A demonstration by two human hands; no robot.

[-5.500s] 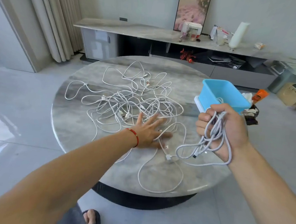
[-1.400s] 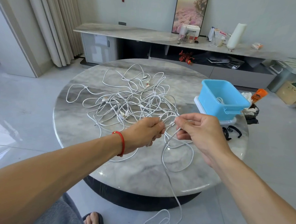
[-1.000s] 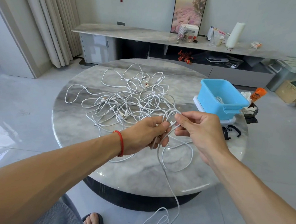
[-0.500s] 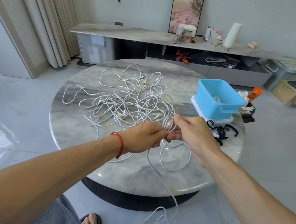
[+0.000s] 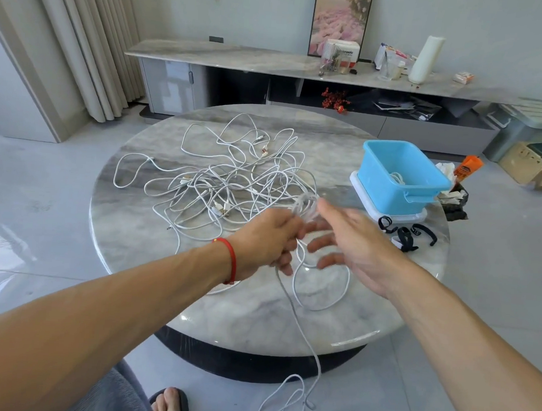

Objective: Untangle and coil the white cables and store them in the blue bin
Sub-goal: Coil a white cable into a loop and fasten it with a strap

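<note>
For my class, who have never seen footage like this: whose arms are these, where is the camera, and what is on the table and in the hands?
There is no machine: a person wears a camera on the head, looking down at their own arms. The left hand, with a red wristband, grips a white cable that trails off the table to the floor. The right hand is blurred, fingers spread, beside it. On the round marble table lie a tangle of white cables, a blue bin with one cable inside, and black straps.
</note>
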